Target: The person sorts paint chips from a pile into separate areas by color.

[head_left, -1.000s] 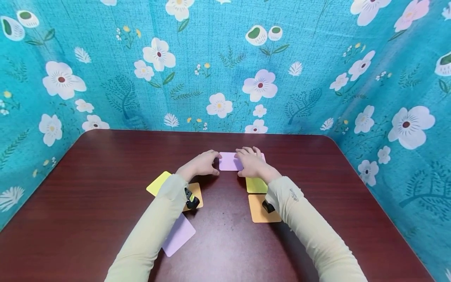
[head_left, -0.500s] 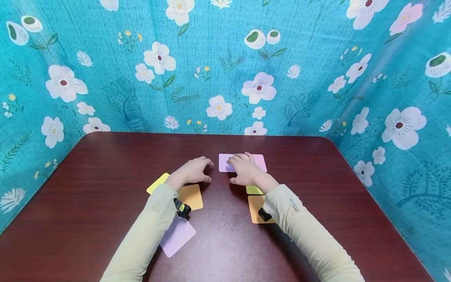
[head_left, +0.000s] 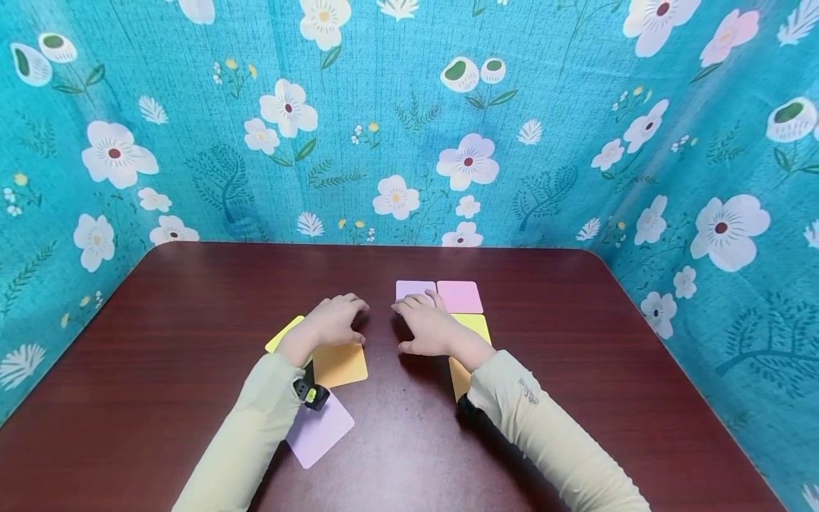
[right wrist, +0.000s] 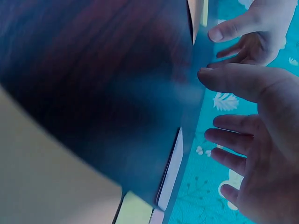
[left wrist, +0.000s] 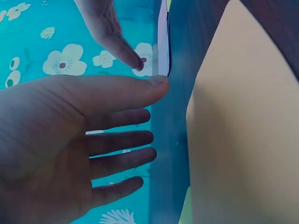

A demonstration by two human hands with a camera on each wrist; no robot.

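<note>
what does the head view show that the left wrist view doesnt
Only the head view shows the whole layout: the light purple square card and pink square card side by side at the far end, the purple square card near the left sleeve, the dark red wooden table, and both sleeves.

Only the left wrist view shows the left hand from the palm side, its fingers straight and holding nothing.

Both show the orange square card by the left hand, the right hand, and the teal floral cloth backdrop.
</note>
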